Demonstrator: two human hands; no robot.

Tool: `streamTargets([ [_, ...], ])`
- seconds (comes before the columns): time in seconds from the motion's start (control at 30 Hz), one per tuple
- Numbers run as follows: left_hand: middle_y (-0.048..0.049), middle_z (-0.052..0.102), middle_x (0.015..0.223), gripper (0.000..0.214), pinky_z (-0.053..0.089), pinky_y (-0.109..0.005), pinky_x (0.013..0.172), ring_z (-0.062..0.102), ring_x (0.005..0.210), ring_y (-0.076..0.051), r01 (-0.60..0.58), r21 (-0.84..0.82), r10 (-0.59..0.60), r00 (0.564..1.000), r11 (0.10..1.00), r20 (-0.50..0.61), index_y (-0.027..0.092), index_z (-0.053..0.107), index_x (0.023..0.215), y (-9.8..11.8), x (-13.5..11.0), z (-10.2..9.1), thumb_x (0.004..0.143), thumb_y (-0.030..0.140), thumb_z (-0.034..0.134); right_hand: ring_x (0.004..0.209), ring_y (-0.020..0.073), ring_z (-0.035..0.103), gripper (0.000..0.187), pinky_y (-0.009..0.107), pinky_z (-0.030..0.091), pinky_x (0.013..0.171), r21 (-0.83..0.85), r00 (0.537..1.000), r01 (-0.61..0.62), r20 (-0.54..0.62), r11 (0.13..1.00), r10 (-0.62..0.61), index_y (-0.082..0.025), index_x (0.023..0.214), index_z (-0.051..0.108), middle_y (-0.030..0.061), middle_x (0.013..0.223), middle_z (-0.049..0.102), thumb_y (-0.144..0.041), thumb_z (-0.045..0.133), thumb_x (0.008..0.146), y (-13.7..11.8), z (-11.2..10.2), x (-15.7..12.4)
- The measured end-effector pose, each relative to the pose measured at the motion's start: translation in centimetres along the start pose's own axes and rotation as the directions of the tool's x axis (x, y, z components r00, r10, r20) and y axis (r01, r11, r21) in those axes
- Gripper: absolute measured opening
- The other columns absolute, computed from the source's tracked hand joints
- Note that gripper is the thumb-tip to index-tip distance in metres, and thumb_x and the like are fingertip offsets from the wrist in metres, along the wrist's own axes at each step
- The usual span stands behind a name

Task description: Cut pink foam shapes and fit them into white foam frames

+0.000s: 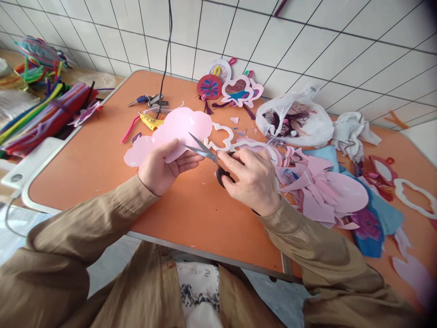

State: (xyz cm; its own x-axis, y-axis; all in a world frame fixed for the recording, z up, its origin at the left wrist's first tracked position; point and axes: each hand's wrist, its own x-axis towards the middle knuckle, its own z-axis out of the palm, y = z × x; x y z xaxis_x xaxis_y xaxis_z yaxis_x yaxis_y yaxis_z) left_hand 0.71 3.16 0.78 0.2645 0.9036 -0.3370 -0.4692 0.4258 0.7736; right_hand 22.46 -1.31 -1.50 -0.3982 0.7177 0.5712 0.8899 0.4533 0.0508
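Note:
My left hand (pixel 167 161) grips a pink cloud-shaped cutout (pixel 184 123) between thumb and fingers, above the table. A second rounded pink part (pixel 139 149) extends to the left behind the hand; whether it is the same sheet I cannot tell. In my right hand (pixel 252 175) are scissors (pixel 208 152) with black handles, fingers wrapped round the loops. Their blades stand apart and point left, right by the cutout's lower right edge. Just behind the scissors lies a white scalloped frame (pixel 223 136).
A yellow glue gun (pixel 150 121) and pliers (pixel 155 101) lie at the back left. Finished-looking ornaments (pixel 237 89) lean on the tiled wall. Pink scraps (pixel 317 187) and a white plastic bag (pixel 297 118) crowd the right; pipe cleaners (pixel 51 114) fill the left side.

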Motion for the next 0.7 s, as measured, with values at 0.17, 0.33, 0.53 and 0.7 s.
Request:
streamTargets([
  [0.17, -0.0115, 0.078, 0.078, 0.024, 0.064, -0.043, 0.090, 0.080, 0.081, -0.027, -0.022, 0.042, 0.024, 0.999, 0.999, -0.040, 0.011, 0.072, 0.090, -0.1, 0.1, 0.1, 0.096, 0.025, 0.053, 0.081, 0.0244, 0.064, 0.039, 0.039, 0.039, 0.070, 0.041, 1.000, 0.019, -0.016, 0.999, -0.018, -0.018, 0.124, 0.072, 0.0067, 0.085, 0.067, -0.017, 0.061, 0.087, -0.1, 0.3, -0.1],
  [0.33, -0.0112, 0.078, 0.086, 0.020, 0.064, -0.037, 0.083, 0.079, 0.088, -0.027, -0.273, 0.095, 0.285, 0.945, 0.957, -0.160, 0.014, 0.071, 0.092, 0.6, 1.3, -1.0, 0.092, 0.032, 0.064, 0.084, 0.0252, 0.068, 0.036, 0.037, 0.049, 0.073, 0.211, 0.992, -0.050, 0.126, 0.976, 0.023, -0.013, 0.124, 0.067, 0.0095, 0.094, 0.073, -0.023, 0.063, 0.090, -0.7, 1.1, -0.6],
  [0.53, -0.0075, 0.079, 0.098, 0.018, 0.061, -0.028, 0.079, 0.078, 0.098, -0.023, -0.470, 0.156, 0.494, 0.836, 0.869, -0.237, 0.020, 0.072, 0.095, 2.0, 2.4, -2.1, 0.091, 0.036, 0.069, 0.089, 0.0275, 0.067, 0.016, 0.038, 0.049, 0.076, 0.161, 0.917, -0.106, 0.397, 0.981, 0.034, -0.014, 0.101, 0.073, 0.0125, 0.098, 0.073, -0.021, 0.070, 0.087, -1.0, 1.2, -0.4],
  [0.7, -0.0113, 0.079, 0.094, 0.032, 0.058, -0.029, 0.067, 0.077, 0.086, -0.024, -0.382, 0.224, 0.416, 0.901, 0.897, -0.128, 0.016, 0.071, 0.094, 1.1, 1.9, -1.7, 0.082, 0.044, 0.076, 0.099, 0.0299, 0.065, 0.013, 0.037, 0.047, 0.078, 0.171, 0.864, -0.102, 0.504, 0.980, 0.002, -0.015, 0.096, 0.078, 0.0132, 0.099, 0.072, -0.021, 0.073, 0.086, -1.1, 0.4, 0.5],
])
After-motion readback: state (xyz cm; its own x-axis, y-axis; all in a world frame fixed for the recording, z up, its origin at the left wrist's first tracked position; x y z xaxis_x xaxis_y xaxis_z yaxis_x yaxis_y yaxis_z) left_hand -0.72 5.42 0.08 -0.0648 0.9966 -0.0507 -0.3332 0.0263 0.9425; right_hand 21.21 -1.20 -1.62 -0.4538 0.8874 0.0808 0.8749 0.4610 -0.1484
